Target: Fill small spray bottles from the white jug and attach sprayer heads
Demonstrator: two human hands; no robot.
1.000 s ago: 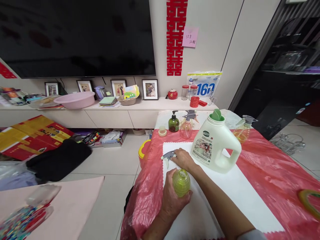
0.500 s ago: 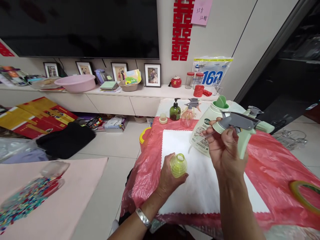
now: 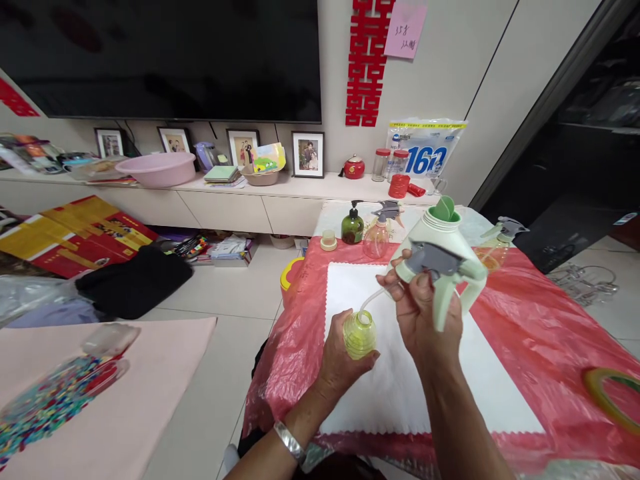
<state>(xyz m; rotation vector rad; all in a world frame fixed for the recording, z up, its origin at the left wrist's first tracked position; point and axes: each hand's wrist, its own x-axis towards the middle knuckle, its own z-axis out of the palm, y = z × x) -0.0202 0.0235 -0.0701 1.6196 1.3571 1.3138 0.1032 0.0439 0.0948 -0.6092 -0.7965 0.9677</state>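
My left hand (image 3: pixel 334 365) grips a small yellow-green ribbed bottle (image 3: pixel 359 334) upright on the white cloth (image 3: pixel 495 393). My right hand (image 3: pixel 425 319) holds a pale green and grey spray trigger head (image 3: pixel 443 275) above and to the right of it. The head's thin clear tube (image 3: pixel 374 298) curves down to the bottle's open mouth. A large white detergent jug (image 3: pixel 434 235) with a green cap stands just behind my right hand.
The red plastic-covered table (image 3: pixel 540 347) also carries a dark green pump bottle (image 3: pixel 352 225), a pink spray bottle (image 3: pixel 376 237), another spray bottle (image 3: pixel 500 241), a small cap (image 3: pixel 328 241) and a tape roll (image 3: pixel 607 399). A pink surface with beads (image 3: pixel 45 403) lies at left.
My right hand picked up the spray head from the cloth, raised it, then lowered it left so the tube tip reaches the bottle's mouth. The left hand kept the bottle still.
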